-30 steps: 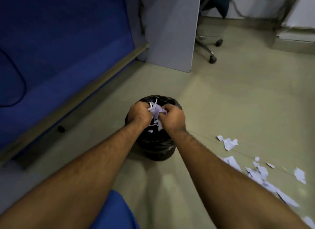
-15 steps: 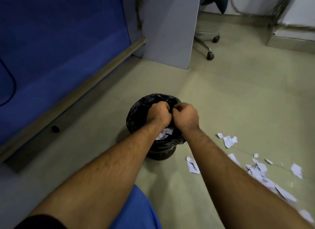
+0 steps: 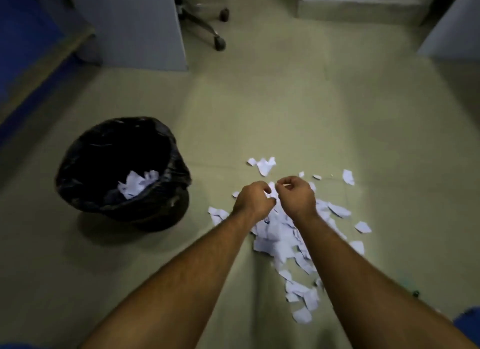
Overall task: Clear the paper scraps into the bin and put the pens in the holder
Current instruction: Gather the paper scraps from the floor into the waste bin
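Note:
A black-lined bin stands on the floor at the left, with white paper scraps lying inside it. A larger scatter of torn white paper scraps covers the floor to the right of the bin. My left hand and my right hand hover side by side over the far end of that scatter, fingers curled down, with nothing visibly held. No pens or holder are in view.
A grey partition panel stands at the back left beside a blue wall. An office chair base with castors sits behind it. A pale cabinet edge is at the far right.
Both hands have left the bin, where they dropped a handful of scraps, and swung right over the scatter on the floor. The view turned right with them.

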Tool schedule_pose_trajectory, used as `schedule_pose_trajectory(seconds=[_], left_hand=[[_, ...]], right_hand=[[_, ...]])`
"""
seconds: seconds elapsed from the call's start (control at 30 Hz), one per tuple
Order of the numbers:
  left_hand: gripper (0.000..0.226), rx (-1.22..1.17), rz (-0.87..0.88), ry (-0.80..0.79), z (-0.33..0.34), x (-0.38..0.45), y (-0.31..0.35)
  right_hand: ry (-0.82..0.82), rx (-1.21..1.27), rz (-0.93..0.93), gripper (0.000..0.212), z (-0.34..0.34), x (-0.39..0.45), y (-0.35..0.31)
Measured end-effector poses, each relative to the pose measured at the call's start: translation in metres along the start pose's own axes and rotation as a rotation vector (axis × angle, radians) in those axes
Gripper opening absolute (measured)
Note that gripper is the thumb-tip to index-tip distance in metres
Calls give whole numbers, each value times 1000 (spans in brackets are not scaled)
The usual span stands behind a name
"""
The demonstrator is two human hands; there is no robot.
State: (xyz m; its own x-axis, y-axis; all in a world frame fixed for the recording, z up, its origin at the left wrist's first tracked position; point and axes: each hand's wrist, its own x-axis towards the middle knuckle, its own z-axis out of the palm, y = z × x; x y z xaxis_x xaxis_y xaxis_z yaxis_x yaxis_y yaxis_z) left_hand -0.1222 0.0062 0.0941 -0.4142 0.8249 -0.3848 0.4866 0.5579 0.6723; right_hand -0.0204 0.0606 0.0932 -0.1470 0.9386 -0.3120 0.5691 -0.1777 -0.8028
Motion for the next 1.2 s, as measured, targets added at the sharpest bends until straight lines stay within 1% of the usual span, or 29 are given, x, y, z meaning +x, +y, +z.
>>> schedule_pose_trajectory(seconds=[0.07,0.13,0.23,0.3,0.37,0.4,0.43,0.47,0.53,0.57,0.63,0.7,0.77,0.87,1.0,1.13,1.2], left_hand=[[37,64,19,-71,40,-3,-10],[48,203,58,-143,72,-7,-20],[70,584,119,-170,107,-10,-35],[87,731,60,-156,122,-8,-44],[100,751,-44,-206,133,-7,-49],[99,752,-59,-226,137,-6,-49],[92,758,-36,-226,140,-6,-48],[80,764,12,-211,141,-7,-47],[51,758,104,-144,139,-11,-46],[43,755,132,-111,139,-13,-47],[36,744,159,-63,136,-14,-52],[33,707,165,-42,131,-14,-55],[32,634,160,-35,126,-12,-55],[27,536,145,18,119,-13,-50],[32,557,104,86,115,-16,-44],[27,466,78,152,115,-19,-41],[30,350,48,171,109,-19,-38]], right_hand=[[-47,-103,48,17,-10,0,48],[-92,-234,74,26,-15,-3,88],[-70,-562,9,54,-17,-7,132],[-54,-724,-35,73,-17,-10,152],[-115,-775,-20,88,-16,-12,164],[-158,-787,1,92,-15,-11,169],[-187,-803,9,94,-14,-10,170],[-201,-812,-1,95,-13,-10,171],[-197,-822,-75,90,-8,-11,166],[-189,-813,-113,83,-6,-12,165],[-167,-793,-154,62,-3,-16,164],[-138,-770,-151,41,-2,-18,166],[-128,-736,-155,30,-1,-19,170],[-115,-670,-161,23,-1,-17,175],[-52,-537,-91,22,-1,-14,173],[66,-316,-24,26,-3,-14,165],[90,-189,12,29,-5,-12,154]])
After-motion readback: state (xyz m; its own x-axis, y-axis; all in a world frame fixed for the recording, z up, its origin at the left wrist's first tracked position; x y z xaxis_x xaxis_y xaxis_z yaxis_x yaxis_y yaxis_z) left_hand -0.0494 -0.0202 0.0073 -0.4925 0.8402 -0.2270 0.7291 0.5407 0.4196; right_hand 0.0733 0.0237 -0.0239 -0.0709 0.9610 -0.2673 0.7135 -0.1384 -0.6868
